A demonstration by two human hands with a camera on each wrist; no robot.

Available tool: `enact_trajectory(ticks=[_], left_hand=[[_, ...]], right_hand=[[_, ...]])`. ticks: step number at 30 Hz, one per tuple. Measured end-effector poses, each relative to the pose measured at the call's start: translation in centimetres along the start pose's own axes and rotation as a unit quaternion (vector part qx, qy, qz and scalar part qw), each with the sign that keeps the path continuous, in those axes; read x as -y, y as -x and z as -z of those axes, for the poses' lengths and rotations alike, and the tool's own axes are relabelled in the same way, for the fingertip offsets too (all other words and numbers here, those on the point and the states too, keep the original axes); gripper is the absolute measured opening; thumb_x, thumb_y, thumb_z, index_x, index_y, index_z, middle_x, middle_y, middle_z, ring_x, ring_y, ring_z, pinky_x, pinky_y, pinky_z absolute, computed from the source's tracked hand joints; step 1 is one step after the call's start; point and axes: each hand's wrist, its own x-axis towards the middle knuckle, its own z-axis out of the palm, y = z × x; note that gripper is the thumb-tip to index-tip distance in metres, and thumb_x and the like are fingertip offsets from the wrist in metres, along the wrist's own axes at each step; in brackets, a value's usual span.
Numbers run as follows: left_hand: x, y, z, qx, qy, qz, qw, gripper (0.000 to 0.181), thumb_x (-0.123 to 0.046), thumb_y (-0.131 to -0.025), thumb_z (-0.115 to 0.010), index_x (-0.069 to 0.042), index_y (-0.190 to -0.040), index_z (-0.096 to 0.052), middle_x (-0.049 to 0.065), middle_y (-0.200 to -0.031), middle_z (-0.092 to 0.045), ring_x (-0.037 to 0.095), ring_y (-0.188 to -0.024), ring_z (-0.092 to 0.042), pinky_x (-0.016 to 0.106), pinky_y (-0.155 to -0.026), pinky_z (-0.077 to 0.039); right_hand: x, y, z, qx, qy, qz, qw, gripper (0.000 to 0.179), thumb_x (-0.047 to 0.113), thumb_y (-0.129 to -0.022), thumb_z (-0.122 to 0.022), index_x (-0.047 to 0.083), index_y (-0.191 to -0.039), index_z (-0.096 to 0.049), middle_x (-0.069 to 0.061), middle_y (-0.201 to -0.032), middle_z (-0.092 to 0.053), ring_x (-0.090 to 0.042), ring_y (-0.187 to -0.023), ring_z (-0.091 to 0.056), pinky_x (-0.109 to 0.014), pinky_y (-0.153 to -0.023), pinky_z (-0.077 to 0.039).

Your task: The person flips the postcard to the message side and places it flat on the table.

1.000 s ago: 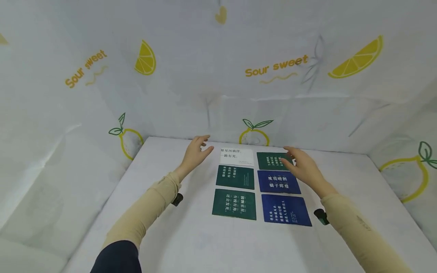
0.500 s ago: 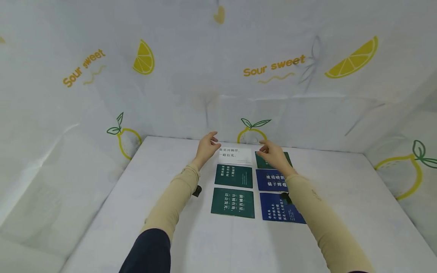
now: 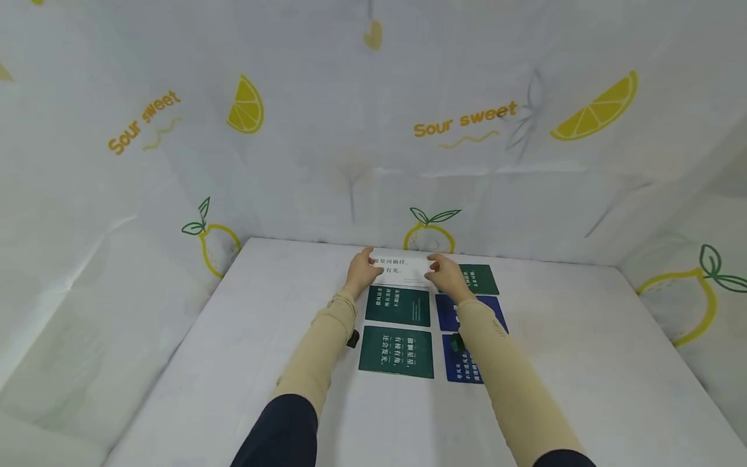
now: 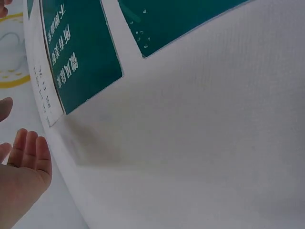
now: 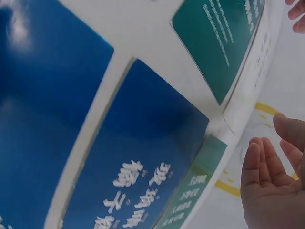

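A white card point(image 3: 403, 271) printed with dark characters lies at the far end of the left column of cards. My left hand point(image 3: 361, 271) is at its left edge, fingers loosely bent, with nothing seen between thumb and fingers point(image 4: 29, 155). At the card's right edge my right hand point(image 3: 447, 276) hovers in a like pose, its thumb and fingers point(image 5: 270, 164) apart in the right wrist view. Part of a green card point(image 3: 481, 279) shows behind that hand. Two more green cards, a middle one point(image 3: 403, 307) and a near one point(image 3: 397, 351), lie below the white card.
Two blue cards, the upper one point(image 3: 447, 313) and the lower one point(image 3: 458, 363), are partly covered by my right forearm. They lie on a white table point(image 3: 245, 363). Behind the table's far edge rises a white backdrop point(image 3: 303, 188) with lemon prints.
My right hand has moved left from the far green card to the white card's right edge. The left hand has come right and lower, to its left edge. The cards have not moved.
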Motion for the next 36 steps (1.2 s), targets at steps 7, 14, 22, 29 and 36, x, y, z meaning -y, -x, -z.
enact_trajectory(ticks=[7, 14, 22, 29, 36], left_hand=[[3.0, -1.8, -1.8, 0.020, -0.005, 0.051, 0.9985, 0.068, -0.011, -0.080, -0.066, -0.003, -0.141, -0.037, 0.023, -0.132, -0.050, 0.033, -0.121, -0.051, 0.042, -0.101, -0.043], [3.2, -1.6, -2.4, 0.030, 0.026, 0.067, 0.9970, 0.066, -0.015, -0.082, -0.064, -0.006, -0.142, -0.036, 0.020, -0.135, -0.049, 0.031, -0.124, -0.049, 0.038, -0.103, -0.041], [13.4, -10.8, -10.8, -0.038, 0.095, 0.101, 0.9896, 0.065, -0.018, -0.079, -0.063, -0.015, -0.140, -0.039, 0.014, -0.132, -0.053, 0.029, -0.120, -0.052, 0.044, -0.097, -0.045], [7.4, -5.2, -6.3, -0.038, 0.190, 0.156, 0.9685, 0.060, -0.010, -0.085, -0.057, -0.007, -0.141, -0.037, 0.018, -0.136, -0.047, 0.030, -0.122, -0.049, 0.043, -0.100, -0.043], [0.8, 0.5, -1.3, -0.054, 0.215, 0.164, 0.9612, 0.049, -0.008, -0.088, -0.053, 0.001, -0.135, -0.044, 0.021, -0.131, -0.053, 0.033, -0.123, -0.050, 0.041, -0.102, -0.043]], right_hand=[[-0.7, -0.2, -1.4, 0.030, -0.005, -0.043, 0.9986, 0.051, 0.012, -0.088, -0.058, 0.001, -0.136, -0.042, -0.027, -0.132, -0.049, -0.040, -0.122, -0.048, -0.051, -0.098, -0.042], [-1.4, -0.1, -1.8, 0.041, -0.028, -0.067, 0.9966, 0.053, 0.010, -0.088, -0.057, 0.000, -0.137, -0.040, -0.028, -0.138, -0.044, -0.040, -0.128, -0.043, -0.051, -0.104, -0.037], [-1.3, -0.3, -2.0, 0.033, -0.115, -0.094, 0.9883, 0.052, 0.003, -0.089, -0.050, -0.003, -0.139, -0.035, -0.029, -0.138, -0.042, -0.040, -0.126, -0.043, -0.048, -0.101, -0.041], [-1.5, -0.5, -2.3, 0.019, -0.181, -0.135, 0.9741, 0.053, 0.002, -0.090, -0.045, -0.003, -0.142, -0.032, -0.026, -0.139, -0.042, -0.037, -0.127, -0.043, -0.046, -0.102, -0.041], [-1.0, -0.8, -2.3, -0.010, -0.211, -0.150, 0.9658, 0.049, 0.004, -0.091, -0.048, -0.002, -0.139, -0.039, -0.022, -0.137, -0.047, -0.033, -0.127, -0.045, -0.043, -0.106, -0.038]])
